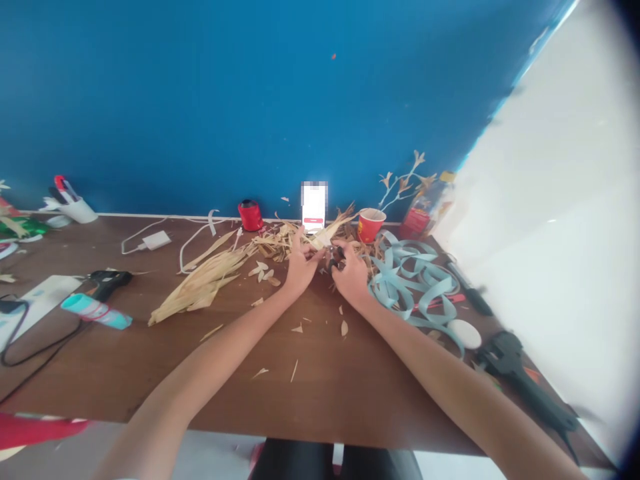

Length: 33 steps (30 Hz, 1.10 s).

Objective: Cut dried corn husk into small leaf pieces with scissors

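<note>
Over the far middle of the table, my left hand [301, 265] is closed on a pale dried husk piece [324, 239], pinching it with the fingertips. Black-handled scissors [333, 265] are in my right hand [352, 272], with fingers round the handles. The blades are close to the husk piece; whether they touch it is too small to tell. Behind my hands lies a heap of dry husk strips [280, 240]. A longer bundle of dried husks [205, 283] rests to the left. Cut petal-shaped bits [263, 270] lie nearby.
A lit phone [314, 205] leans at the wall. Right are a red paper cup [371, 225], coiled light-blue ribbon [395, 283] and a dark glue gun [525, 383]. Left are a charger [156, 240], a turquoise roll [97, 311], a second glue gun [109, 283] and a pen cup [80, 211].
</note>
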Motion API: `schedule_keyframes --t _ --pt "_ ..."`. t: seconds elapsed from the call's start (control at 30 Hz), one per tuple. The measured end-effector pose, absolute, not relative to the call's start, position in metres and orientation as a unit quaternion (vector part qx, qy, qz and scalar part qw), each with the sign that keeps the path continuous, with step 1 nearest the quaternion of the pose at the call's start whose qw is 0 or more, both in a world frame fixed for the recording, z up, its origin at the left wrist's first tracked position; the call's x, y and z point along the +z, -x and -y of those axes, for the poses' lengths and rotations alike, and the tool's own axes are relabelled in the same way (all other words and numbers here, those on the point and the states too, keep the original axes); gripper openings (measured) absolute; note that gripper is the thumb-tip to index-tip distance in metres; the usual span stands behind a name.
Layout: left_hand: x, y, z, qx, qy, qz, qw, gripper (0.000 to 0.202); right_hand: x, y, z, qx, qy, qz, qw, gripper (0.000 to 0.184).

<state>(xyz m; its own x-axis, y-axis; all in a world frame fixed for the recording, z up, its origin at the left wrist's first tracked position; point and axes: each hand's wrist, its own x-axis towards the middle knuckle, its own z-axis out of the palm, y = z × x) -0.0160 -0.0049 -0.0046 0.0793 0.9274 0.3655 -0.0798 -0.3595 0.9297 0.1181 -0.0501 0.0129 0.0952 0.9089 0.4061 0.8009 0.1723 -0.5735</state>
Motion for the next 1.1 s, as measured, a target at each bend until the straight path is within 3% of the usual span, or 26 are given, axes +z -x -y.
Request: schedule_keyframes --t 0.27,0.57,0.87,1.1 --pt "0.001 0.013 0.017 0.584 -0.616 -0.389 0.360 0.052 0.012 -0.120 0.050 0.102 0.618 0.687 0.369 0.056" --pt "-0.002 0.013 0.012 0.587 -0.620 -0.382 0.355 0.056 0.012 -0.120 0.049 0.097 0.607 0.696 0.371 0.065" --pt "-0.012 0.016 -0.005 0.523 -0.645 -0.384 0.403 0.028 0.013 -0.125 0.047 0.143 0.595 0.639 0.466 0.054" --pt "-0.010 0.017 -0.002 0.458 -0.702 -0.380 0.392 0.026 0.003 -0.129 0.038 0.170 0.561 0.592 0.553 0.053"
